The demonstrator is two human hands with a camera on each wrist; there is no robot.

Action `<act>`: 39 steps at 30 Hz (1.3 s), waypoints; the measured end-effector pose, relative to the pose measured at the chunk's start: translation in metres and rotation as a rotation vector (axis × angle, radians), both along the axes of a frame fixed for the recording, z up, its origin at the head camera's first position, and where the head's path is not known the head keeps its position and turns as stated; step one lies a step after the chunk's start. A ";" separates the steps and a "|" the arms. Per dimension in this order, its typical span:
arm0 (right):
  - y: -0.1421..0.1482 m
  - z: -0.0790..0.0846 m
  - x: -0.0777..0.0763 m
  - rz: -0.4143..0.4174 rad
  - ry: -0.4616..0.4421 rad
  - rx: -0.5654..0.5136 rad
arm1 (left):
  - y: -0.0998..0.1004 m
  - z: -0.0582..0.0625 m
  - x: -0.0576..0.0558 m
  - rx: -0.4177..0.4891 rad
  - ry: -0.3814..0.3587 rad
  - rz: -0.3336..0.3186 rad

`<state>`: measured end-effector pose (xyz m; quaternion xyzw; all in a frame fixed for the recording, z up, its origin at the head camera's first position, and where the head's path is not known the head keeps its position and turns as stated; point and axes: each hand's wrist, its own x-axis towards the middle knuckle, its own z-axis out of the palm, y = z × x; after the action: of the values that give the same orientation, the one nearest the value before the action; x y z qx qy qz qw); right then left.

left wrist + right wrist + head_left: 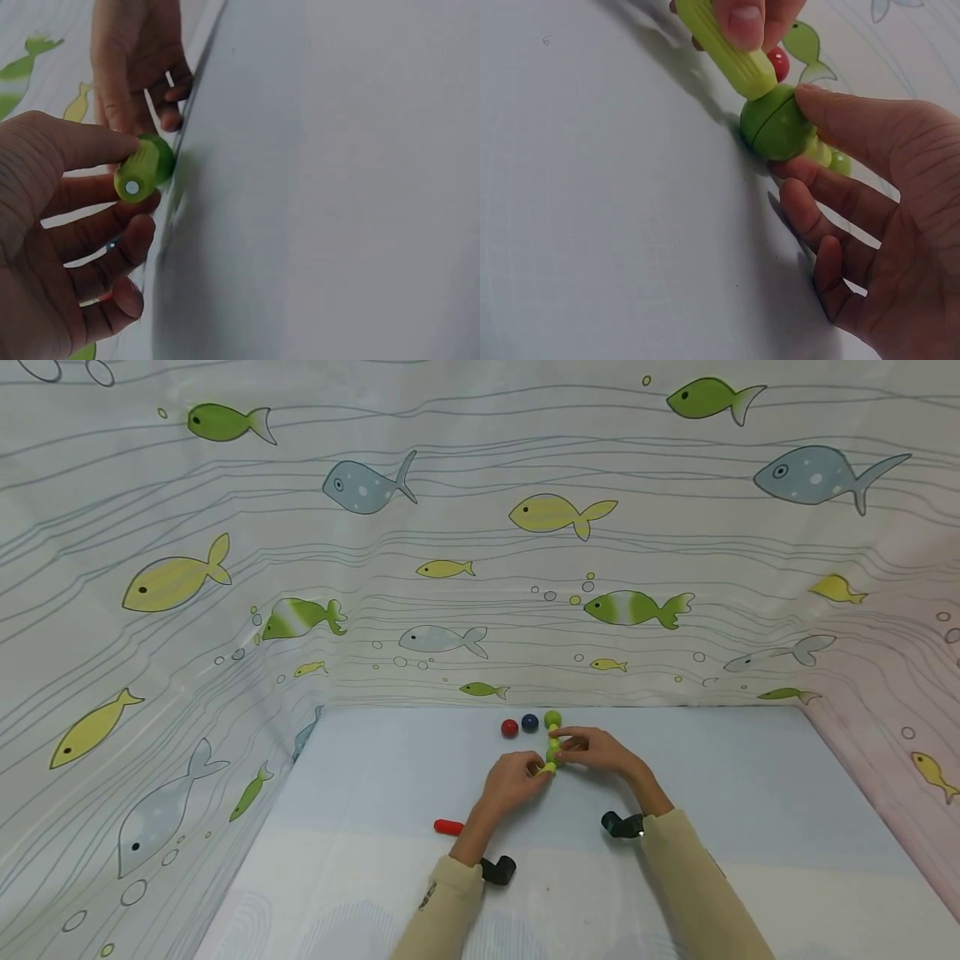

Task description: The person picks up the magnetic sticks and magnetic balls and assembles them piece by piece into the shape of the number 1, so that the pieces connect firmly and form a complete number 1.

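Yellow-green is the near rod point(137, 171) you pinch between the thumb and forefinger of your left hand point(516, 779), a pale round spot showing on its end. The rod's other end meets the near green ball point(775, 124), which has a seam running round it. Your right hand point(597, 749) holds that ball, thumb on one side and forefinger opposite, the remaining fingers loosely bent. Past the ball, a far rod point(822, 152) leads to the far green ball point(552, 717), so the pieces form a line toward the far edge of the white table point(375, 777). To your left of the far green ball sit the blue ball point(530, 722) and then the red ball point(509, 727), just beside each other. A red rod point(447, 827) lies nearer you, beside your left forearm point(478, 833). Fish-patterned cloth point(517, 556) rises behind the table
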<state>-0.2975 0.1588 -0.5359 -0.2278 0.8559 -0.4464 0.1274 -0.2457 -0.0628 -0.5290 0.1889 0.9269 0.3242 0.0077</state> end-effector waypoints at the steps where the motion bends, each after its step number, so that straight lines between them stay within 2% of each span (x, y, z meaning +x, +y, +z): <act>1: 0.000 0.000 0.000 -0.004 -0.004 0.001 | 0.001 -0.001 0.000 -0.006 0.003 0.002; 7: 0.000 0.001 0.002 -0.014 0.006 0.001 | 0.007 -0.004 0.002 -0.021 0.005 0.025; 18: -0.001 0.000 0.002 -0.034 0.014 -0.004 | 0.017 -0.001 0.007 -0.009 -0.016 0.122; 24: -0.002 -0.002 0.001 -0.043 0.003 0.008 | 0.018 -0.005 0.009 -0.002 -0.002 0.129; 30: -0.003 -0.002 0.002 -0.053 0.009 0.002 | 0.019 -0.003 0.012 0.021 0.024 0.126; 39: -0.004 -0.002 0.002 -0.053 -0.004 -0.006 | 0.021 -0.006 0.010 0.031 0.033 0.112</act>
<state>-0.2954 0.1549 -0.5377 -0.2043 0.8601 -0.4527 0.1167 -0.2355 -0.0415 -0.5352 0.1421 0.9309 0.3351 -0.0288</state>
